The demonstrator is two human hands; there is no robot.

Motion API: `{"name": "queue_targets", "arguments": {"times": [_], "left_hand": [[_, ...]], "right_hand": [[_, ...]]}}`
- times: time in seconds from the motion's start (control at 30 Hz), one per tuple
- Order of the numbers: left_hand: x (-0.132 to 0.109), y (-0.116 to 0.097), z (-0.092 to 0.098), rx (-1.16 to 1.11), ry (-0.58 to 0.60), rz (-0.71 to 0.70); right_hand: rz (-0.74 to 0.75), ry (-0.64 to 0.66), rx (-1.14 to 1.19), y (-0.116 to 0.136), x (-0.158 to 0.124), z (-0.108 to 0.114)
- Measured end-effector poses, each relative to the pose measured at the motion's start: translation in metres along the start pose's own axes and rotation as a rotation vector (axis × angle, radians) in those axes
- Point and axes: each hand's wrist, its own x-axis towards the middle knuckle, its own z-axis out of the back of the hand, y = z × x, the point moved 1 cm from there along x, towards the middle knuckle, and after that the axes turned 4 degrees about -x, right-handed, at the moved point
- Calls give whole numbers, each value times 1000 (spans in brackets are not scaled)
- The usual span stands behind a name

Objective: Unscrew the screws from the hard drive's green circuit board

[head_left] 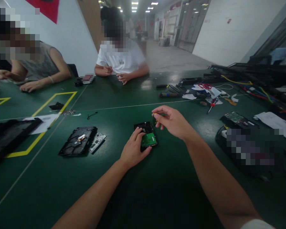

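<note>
A small black hard drive (144, 128) with a green circuit board (148, 139) on it lies on the dark green table (157, 184). My left hand (133, 150) rests against its near left side, fingers curled round the edge. My right hand (172, 121) hovers just above and right of the drive, thumb and fingers pinched on a thin tool with a yellowish tip, too small to name. A larger black hard drive (78, 141) lies to the left with a pale circuit board (97, 142) beside it.
Two other people sit at the far side, their hands on the table. Tools, scissors with red handles (205, 86), a red screwdriver (212, 105) and cables lie far right. A black tray (7, 135) and yellow floor-tape lines (35, 141) are at left. Another circuit board (234, 117) sits right.
</note>
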Motion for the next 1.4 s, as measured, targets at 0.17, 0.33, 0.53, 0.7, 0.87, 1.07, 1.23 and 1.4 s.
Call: {"name": "queue_targets", "arguments": {"times": [0.17,0.33,0.53,0.7,0.87,1.07,1.23,1.4], "left_hand": [[2,-2,2,-4,-14,-12],[1,-1,2,14,-13,-19],[1,1,3,67,-21,-37],[2,-1,4,93,3,-39],[5,2,5,101,12,-55],[8,5,8,130,54,-77],[10,5,8,132,120,-71],[11,2,10,150,147,-70]], "right_hand": [[-13,5,-39,1,2,1],[-24,6,-34,2,2,3],[-29,-2,-76,2,2,5],[9,-12,-129,2,1,2],[26,-22,-155,1,0,-1],[40,-19,-173,1,1,-1],[36,-62,-240,0,0,-2],[18,-121,-291,-1,0,-2]]}}
